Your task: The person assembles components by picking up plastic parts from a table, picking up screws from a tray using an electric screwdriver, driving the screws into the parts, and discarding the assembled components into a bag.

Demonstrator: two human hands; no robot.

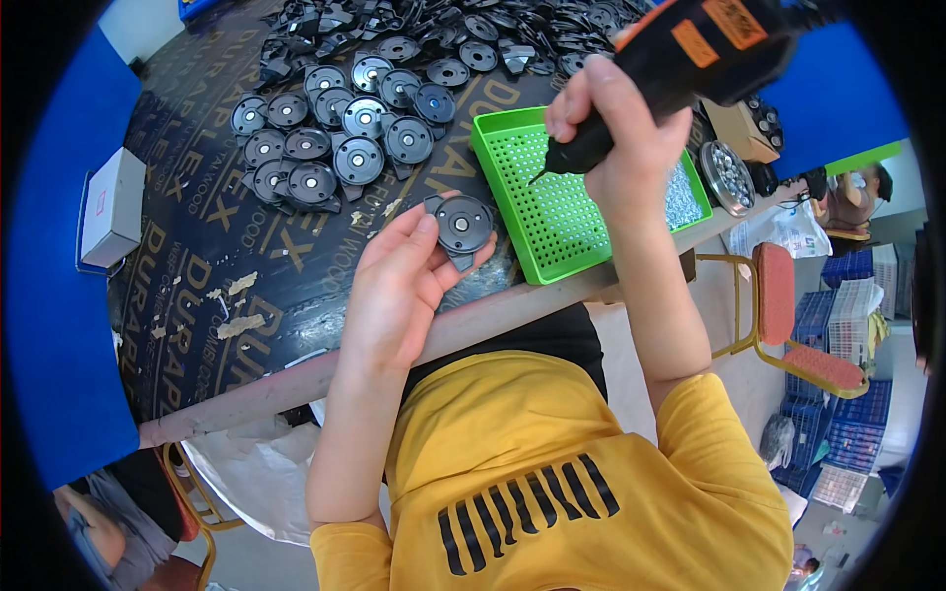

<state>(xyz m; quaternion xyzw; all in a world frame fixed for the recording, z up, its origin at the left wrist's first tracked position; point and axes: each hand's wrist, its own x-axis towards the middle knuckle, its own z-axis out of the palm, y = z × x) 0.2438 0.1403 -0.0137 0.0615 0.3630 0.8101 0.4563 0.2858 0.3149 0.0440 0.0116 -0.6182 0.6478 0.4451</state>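
My left hand [401, 268] holds a round black plastic part [463, 223] by its edge, flat side up, with a small metal piece at its centre and a tab pointing toward me. My right hand [631, 138] is wrapped round a black electric screwdriver [670, 69] with orange labels. Its thin bit [537, 179] points down to the left, over the green perforated tray [537, 268] and apart from the part. Small shiny metal pieces [682, 202] lie in the tray's right side.
Similar round black parts [358, 160] are grouped on the dark printed table [197, 325], with a larger heap [394, 30] behind. Right of the tray stand a round tin of metal pieces [726, 177] and a cardboard box [741, 128]. A white box [112, 208] is at the left.
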